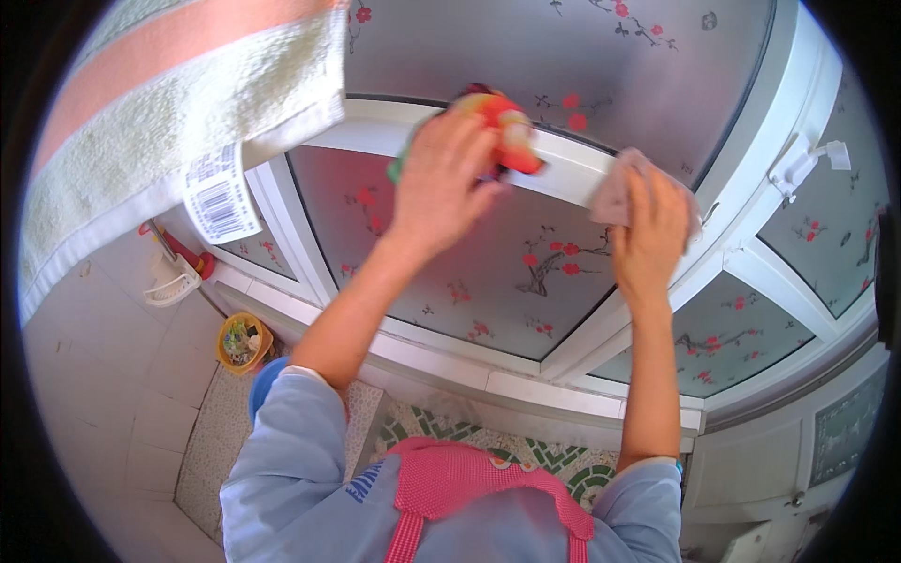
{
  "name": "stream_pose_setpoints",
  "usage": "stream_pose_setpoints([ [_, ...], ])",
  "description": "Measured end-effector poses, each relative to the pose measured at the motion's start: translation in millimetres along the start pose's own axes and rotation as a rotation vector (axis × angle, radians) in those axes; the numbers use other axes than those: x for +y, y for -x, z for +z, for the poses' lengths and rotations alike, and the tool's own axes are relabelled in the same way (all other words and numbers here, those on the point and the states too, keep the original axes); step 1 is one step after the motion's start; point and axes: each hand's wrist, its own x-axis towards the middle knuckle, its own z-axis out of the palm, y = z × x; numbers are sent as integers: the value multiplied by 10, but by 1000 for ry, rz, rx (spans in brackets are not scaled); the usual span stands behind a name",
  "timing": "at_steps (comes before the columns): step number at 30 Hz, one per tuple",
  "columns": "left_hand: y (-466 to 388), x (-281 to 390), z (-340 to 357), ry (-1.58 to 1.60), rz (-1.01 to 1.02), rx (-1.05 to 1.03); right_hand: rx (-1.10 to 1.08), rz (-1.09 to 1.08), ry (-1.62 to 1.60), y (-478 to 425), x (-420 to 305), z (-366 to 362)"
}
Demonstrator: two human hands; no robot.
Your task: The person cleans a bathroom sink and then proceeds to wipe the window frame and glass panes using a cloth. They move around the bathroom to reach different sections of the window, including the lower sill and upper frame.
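My left hand [443, 176] is on a colourful cloth [503, 127], red, orange and green, at the white window frame's crossbar [380, 130]; hand and cloth are slightly blurred. Farther right, my right hand [651, 232] grips a folded pinkish-grey cloth [616, 193] against the same crossbar, near its joint with the upright post. Frosted panes with a red blossom pattern lie above the bar, as in the upper pane [563, 63], and below it, as in the lower pane [450, 260].
A striped towel [274, 77] with a label hangs close at upper left. A window handle [802, 165] juts out at right. Below left are a yellow waste bin [243, 343], a blue basin [264, 387] and a white wall rack [171, 281]. A white door [753, 457] stands lower right.
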Motion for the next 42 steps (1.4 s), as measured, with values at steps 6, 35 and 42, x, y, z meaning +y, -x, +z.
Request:
stream_pose_setpoints([
  [6,149,-957,-389,-284,-297,198,74,153,10,-5,-48,44],
  [35,206,-652,-40,-136,-121,185,179,-209,-233,-590,-1186,737],
  [42,351,-1293,-593,-255,-309,-39,56,-132,-227,-386,-531,255],
])
